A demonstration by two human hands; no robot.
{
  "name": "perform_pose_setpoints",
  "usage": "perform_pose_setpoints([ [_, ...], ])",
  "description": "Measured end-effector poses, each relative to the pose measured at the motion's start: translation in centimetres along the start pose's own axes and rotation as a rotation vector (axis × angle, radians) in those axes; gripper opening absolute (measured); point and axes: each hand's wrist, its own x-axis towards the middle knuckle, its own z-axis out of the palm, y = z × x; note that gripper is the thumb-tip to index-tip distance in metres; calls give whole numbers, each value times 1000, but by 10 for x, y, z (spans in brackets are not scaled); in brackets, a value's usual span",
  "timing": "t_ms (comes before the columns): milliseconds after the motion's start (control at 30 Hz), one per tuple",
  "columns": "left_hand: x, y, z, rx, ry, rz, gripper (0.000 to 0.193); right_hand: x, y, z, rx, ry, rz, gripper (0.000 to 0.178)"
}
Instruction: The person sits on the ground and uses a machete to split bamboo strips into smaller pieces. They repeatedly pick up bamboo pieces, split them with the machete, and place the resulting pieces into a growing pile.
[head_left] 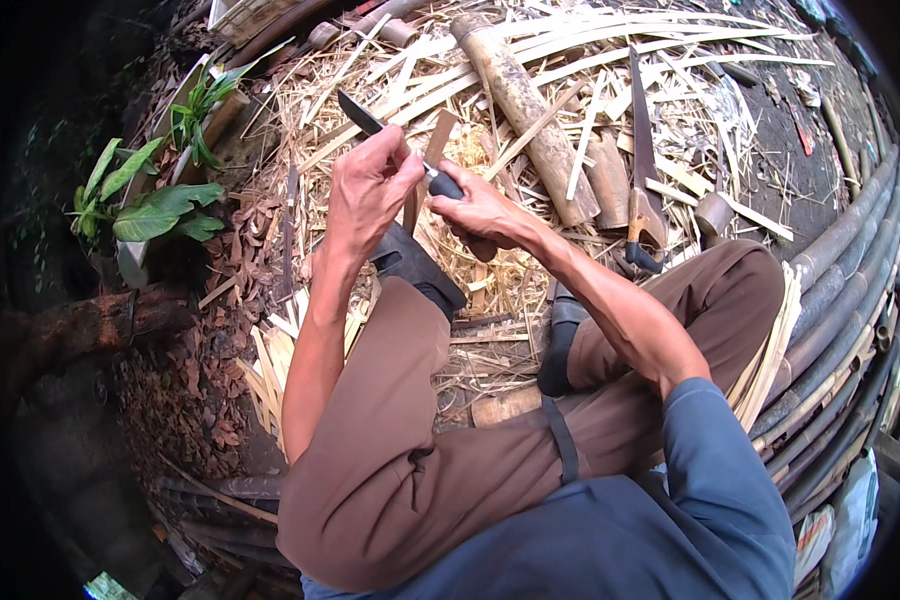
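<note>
My right hand (480, 215) is closed round the black handle of a knife (361, 113), whose dark blade slants up and left past my left hand. My left hand (370, 185) is curled in a pinch beside the blade; what lies between its fingers is hidden. A flat brown strip (439, 138) stands up between the two hands, crossing behind the knife. Under them, a black pad (415, 268) rests over my raised left knee.
Pale bamboo strips and shavings (400, 90) litter the ground ahead. A thick bamboo pole (530, 125) lies there, with a long saw (642, 130) to its right. Bamboo poles (850, 270) are stacked along the right. Green plants (165, 210) grow at left, beside dry leaves (190, 370).
</note>
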Motion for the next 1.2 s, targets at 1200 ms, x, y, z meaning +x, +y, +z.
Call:
perform_pose_setpoints([
  [1200,-5,-29,-16,-77,-46,-178,17,-34,95,36,-591,80,46,29],
])
